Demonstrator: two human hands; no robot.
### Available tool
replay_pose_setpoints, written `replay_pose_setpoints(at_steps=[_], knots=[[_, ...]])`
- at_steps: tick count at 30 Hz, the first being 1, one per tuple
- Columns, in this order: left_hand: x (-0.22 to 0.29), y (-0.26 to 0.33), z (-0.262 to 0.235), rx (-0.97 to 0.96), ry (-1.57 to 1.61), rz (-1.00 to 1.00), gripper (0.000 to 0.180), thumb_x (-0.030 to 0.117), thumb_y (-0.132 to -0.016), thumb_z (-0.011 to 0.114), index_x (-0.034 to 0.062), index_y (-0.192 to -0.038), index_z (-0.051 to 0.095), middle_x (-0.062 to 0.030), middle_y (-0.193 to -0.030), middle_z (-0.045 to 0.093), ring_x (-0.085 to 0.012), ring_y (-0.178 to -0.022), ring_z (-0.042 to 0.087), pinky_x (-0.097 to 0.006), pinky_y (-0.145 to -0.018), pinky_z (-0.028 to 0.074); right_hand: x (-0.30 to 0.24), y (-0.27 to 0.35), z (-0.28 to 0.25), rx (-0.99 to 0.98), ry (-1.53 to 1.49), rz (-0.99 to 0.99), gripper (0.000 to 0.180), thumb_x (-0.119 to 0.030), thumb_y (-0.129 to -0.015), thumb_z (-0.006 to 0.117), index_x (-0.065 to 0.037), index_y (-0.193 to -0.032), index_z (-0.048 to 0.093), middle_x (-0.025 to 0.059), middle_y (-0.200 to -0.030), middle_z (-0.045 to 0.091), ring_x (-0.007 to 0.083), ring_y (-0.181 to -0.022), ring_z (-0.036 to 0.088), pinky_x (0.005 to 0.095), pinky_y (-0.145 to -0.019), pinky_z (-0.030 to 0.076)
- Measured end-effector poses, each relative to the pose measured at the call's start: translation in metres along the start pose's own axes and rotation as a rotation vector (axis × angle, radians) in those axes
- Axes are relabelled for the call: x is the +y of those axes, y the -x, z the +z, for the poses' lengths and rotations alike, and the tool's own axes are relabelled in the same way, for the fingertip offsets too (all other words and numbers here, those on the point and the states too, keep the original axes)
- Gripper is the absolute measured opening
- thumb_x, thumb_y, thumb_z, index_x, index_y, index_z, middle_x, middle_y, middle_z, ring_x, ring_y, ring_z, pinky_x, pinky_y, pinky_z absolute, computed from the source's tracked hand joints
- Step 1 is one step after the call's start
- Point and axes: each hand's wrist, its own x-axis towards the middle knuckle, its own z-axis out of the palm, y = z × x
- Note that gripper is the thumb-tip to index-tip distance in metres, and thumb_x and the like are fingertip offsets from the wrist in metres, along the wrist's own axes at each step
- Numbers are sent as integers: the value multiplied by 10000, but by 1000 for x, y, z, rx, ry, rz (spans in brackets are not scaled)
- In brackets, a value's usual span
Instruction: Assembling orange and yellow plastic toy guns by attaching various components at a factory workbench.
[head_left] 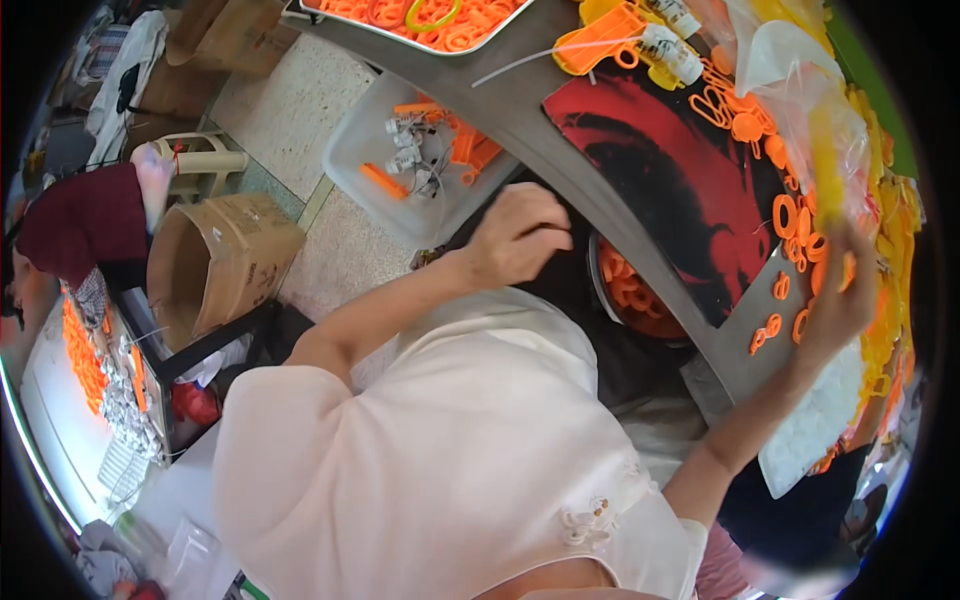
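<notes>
A: What lay nearest the person?

B: A round metal bowl (632, 290) sat low under the table edge (560, 170), just in front of the cream blouse, and it held orange plastic rings. The left hand (518, 238) was beside it on the left, its fingers curled together into a loose fist. Whether it pinched anything could not be told.

A: And the other hand?

B: The right hand (838, 300) was raised at the right, its fingers closed round the lower part of a clear plastic bag (815, 130). The bag stood up from the hand and held yellow pieces. Loose orange rings (790, 215) lay scattered on the red and black mat (680, 170) just left of it.

A: What else stood farther off?

B: Left of the fist, lower than the table, a clear plastic tub (375, 160) held small white bottles and orange parts. On the floor further left, a cardboard box (215, 265) lay on its side, its mouth open. At the far edge of the table a metal tray (425, 22) was heaped with orange rings and one yellow-green ring. To its right, an orange tray (600, 42) lay beside two small white bottles.
</notes>
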Motion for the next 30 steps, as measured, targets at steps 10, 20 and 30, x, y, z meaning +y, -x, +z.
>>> replay_pose_setpoints(at_steps=[10,20,30], knots=[[-195,150,-86,50,-617,-763,310,116,-810,723,19,-1078,604,-172,-1022,639,-382,-959,595,-446,-892,454,-39,72,97,-172,-496,225,290,-109,-931,649,-30,-1210,633,101,-1154,646,187,-1085,613,295,-929,472],[-118,73,-123,50,113,-1249,267,189,-919,653,-27,-1076,649,-102,-982,690,-212,-904,663,-330,-782,506,-94,101,100,-187,-497,10,156,18,-892,640,8,-1041,684,104,-1020,693,208,-955,656,281,-866,489],[-4,32,-97,249,1104,-1265,287,205,-966,609,-8,-1159,601,-69,-1062,657,-157,-982,636,-327,-905,501,-158,134,172,-460,-870,167,231,-52,-900,647,6,-1123,664,84,-987,678,126,-737,584,242,-665,461]])
